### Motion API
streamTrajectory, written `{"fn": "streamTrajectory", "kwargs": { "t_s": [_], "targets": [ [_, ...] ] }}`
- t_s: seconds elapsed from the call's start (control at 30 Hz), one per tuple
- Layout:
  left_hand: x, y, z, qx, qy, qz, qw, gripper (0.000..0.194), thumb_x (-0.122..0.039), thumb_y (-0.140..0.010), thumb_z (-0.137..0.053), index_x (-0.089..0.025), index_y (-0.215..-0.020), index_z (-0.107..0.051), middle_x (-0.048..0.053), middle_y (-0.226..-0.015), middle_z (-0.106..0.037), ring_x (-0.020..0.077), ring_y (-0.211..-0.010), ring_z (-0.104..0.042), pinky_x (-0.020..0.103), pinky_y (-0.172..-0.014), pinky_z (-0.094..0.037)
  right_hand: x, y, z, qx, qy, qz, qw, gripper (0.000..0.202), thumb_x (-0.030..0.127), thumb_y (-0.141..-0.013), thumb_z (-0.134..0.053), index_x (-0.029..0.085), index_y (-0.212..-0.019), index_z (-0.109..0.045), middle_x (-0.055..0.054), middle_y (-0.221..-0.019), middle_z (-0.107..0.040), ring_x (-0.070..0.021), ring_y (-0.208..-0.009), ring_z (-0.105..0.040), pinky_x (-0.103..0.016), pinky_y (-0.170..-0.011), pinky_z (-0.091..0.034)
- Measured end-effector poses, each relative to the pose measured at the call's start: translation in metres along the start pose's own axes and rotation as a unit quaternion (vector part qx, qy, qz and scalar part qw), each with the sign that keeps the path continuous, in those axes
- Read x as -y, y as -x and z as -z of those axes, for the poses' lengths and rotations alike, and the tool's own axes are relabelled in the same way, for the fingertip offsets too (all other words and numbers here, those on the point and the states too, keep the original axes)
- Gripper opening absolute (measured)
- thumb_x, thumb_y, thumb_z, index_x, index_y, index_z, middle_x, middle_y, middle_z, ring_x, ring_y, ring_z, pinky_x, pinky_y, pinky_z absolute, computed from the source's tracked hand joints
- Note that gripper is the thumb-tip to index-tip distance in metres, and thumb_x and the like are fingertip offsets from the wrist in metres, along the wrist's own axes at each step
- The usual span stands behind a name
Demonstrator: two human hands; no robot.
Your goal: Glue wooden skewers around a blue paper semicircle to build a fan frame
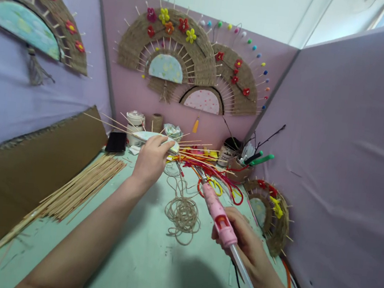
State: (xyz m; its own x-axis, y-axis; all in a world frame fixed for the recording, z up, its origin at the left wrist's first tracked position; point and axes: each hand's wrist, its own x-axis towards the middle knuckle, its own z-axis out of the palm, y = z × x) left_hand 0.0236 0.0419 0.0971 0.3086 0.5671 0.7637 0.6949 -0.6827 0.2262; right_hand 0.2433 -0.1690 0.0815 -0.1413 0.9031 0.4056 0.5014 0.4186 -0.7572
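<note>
Left hand (151,160): grasping fan (142,135), 11 o'clock | right hand (248,239): gripping glue gun (213,203), 4 o'clock | risk: wrist dip smears glue on strands (223,175)

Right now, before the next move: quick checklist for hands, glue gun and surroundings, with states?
1. Left hand gripping the half-round panel: ok.
2. Right hand holding the pink glue gun: ok.
3. Glue stick in the gun's rear: ok, a long piece sticks out.
4. Gun hot, cord plugged in: cannot tell, the cord runs out of frame.
5. Nozzle clear of the colored craft stems: cannot tell, they overlap in this view.
6. Tangled twine clear of both hands: ok, it lies between them.
</note>
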Motion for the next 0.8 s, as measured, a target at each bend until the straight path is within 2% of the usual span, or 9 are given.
{"fn": "streamTrajectory", "kwargs": {
  "t_s": [0.13, 0.23, 0.33, 0.53, 0.7, 0.8],
  "targets": [
    [0.0, -0.002, 0.004, -0.012, 0.005, -0.004, 1.0, 0.035, -0.008, -0.084, -0.051, -0.021, -0.112, -0.068, 0.012, -0.12, -0.065, 0.0265, -0.118, -0.054, 0.047, -0.099, -0.046, 0.0, -0.04, -0.017, 0.007, 0.011, 0.089, 0.996, 0.019, 0.032, -0.094, -0.048, 0.024, -0.108, -0.057, -0.005, -0.092, -0.062, -0.019, -0.08, -0.057, -0.031, -0.071, -0.048],
    [0.0, -0.003, 0.008, -0.024, 0.007, -0.007, 1.0, 0.034, -0.008, -0.085, -0.051, -0.021, -0.112, -0.068, 0.011, -0.119, -0.065, 0.0261, -0.118, -0.054, 0.047, -0.099, -0.046, -0.005, -0.067, -0.032, -0.029, 0.03, 0.146, 0.988, 0.016, 0.029, -0.092, -0.049, 0.024, -0.106, -0.056, -0.004, -0.092, -0.06, -0.0181, -0.08, -0.055, -0.031, -0.072, -0.047],
    [0.001, -0.004, 0.014, -0.03, 0.001, -0.008, 1.0, 0.032, -0.009, -0.087, -0.051, -0.021, -0.112, -0.068, 0.011, -0.119, -0.065, 0.0253, -0.117, -0.055, 0.046, -0.1, -0.047, -0.012, -0.082, -0.049, -0.071, 0.012, 0.175, 0.982, 0.015, 0.027, -0.092, -0.046, 0.024, -0.104, -0.055, -0.004, -0.09, -0.06, -0.0186, -0.079, -0.056, -0.031, -0.067, -0.046],
    [-0.001, -0.004, 0.02, -0.045, -0.017, -0.015, 0.999, 0.032, -0.007, -0.086, -0.052, -0.019, -0.112, -0.067, 0.012, -0.118, -0.065, 0.0253, -0.116, -0.055, 0.047, -0.101, -0.046, -0.03, -0.084, -0.067, -0.137, -0.019, 0.232, 0.963, 0.02, 0.029, -0.091, -0.047, 0.027, -0.111, -0.053, -0.004, -0.086, -0.06, -0.0204, -0.073, -0.058, -0.032, -0.061, -0.046],
    [-0.009, -0.002, 0.018, -0.026, -0.014, -0.016, 0.999, 0.037, -0.004, -0.085, -0.051, -0.022, -0.115, -0.065, 0.01, -0.122, -0.064, 0.0251, -0.12, -0.053, 0.048, -0.101, -0.046, -0.031, -0.081, -0.066, -0.132, -0.031, 0.235, 0.963, 0.02, 0.03, -0.092, -0.047, 0.024, -0.109, -0.056, -0.005, -0.084, -0.06, -0.0199, -0.071, -0.058, -0.032, -0.06, -0.046],
    [-0.012, -0.002, 0.018, -0.025, -0.016, -0.017, 0.999, 0.035, -0.006, -0.086, -0.052, -0.022, -0.114, -0.066, 0.01, -0.122, -0.064, 0.0253, -0.119, -0.053, 0.048, -0.101, -0.046, -0.029, -0.079, -0.066, -0.111, -0.018, 0.21, 0.971, 0.017, 0.031, -0.092, -0.047, 0.023, -0.106, -0.055, -0.004, -0.08, -0.058, -0.0189, -0.067, -0.056, -0.03, -0.056, -0.044]
  ]
}}
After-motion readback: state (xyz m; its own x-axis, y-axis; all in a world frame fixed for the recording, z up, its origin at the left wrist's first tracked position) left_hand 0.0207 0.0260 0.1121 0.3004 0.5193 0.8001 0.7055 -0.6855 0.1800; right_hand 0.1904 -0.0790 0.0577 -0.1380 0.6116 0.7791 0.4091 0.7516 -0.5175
